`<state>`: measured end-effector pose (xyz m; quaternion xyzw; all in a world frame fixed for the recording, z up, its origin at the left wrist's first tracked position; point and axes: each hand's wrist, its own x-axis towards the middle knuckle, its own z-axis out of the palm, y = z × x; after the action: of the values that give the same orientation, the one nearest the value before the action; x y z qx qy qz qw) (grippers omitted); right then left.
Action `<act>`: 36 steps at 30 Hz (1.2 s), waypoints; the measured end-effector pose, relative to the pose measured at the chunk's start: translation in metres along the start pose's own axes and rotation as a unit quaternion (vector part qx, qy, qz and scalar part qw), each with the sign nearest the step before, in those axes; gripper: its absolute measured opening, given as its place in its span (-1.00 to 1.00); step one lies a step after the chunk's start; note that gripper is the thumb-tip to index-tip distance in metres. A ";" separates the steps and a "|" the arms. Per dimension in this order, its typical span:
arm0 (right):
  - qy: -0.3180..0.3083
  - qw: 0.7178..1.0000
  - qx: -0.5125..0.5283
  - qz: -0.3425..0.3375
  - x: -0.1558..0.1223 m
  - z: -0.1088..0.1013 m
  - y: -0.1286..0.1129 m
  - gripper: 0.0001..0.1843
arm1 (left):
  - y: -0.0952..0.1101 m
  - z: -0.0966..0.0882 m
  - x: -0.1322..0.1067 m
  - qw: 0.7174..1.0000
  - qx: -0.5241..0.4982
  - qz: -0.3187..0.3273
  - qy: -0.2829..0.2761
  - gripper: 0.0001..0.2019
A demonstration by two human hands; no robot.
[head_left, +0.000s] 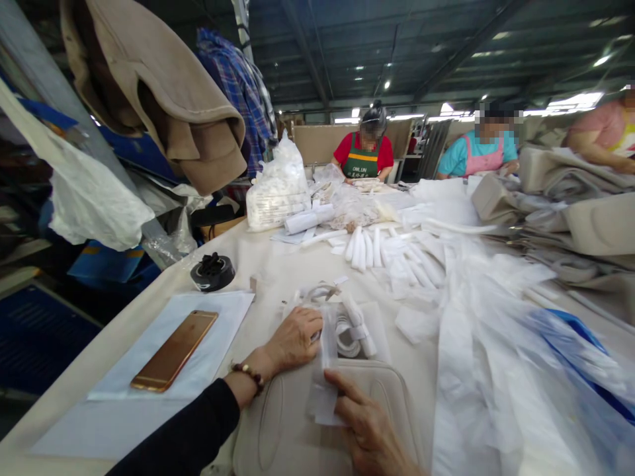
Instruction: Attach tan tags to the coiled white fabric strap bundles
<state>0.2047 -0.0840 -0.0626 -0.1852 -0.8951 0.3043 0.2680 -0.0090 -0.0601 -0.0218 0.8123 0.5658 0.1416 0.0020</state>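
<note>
In front of me a beige moulded case lies on the table. Across its upper edge runs a strip of clear plastic bag. My left hand, with a beaded bracelet at the wrist, is closed on the left edge of the plastic; its thumb is hidden. From below, my right hand holds the lower end of the plastic, index finger stretched along it and the other fingers curled. Just beyond the case, a coiled white hose and a short white tube show beside and under clear plastic.
To the left, a gold phone rests on white sheets, near a black tape roll. White tubes and plastic bags cover the right side. Beige covers are stacked there. Several people work opposite.
</note>
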 end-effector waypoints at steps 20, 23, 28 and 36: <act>0.095 0.992 0.040 -0.073 -0.003 -0.003 0.002 -0.49 | 0.032 -0.001 -0.041 0.972 0.066 0.202 0.100 -0.78; 0.086 0.993 0.032 -0.076 -0.003 -0.005 0.000 -0.49 | 0.033 0.003 -0.041 0.976 0.068 0.181 0.101 -0.80; 0.126 0.989 0.009 -0.081 -0.002 -0.004 -0.003 -0.59 | 0.035 0.005 -0.044 0.982 0.041 0.155 0.100 -0.80; 0.162 0.985 -0.056 -0.035 -0.003 0.011 0.003 -0.71 | 0.045 0.014 -0.051 0.968 -0.017 0.174 0.178 -0.67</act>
<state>0.2011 -0.0881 -0.0730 -0.2151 -0.8614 0.2098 0.4095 0.0194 -0.1207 -0.0393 0.8597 0.4044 0.2920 -0.1099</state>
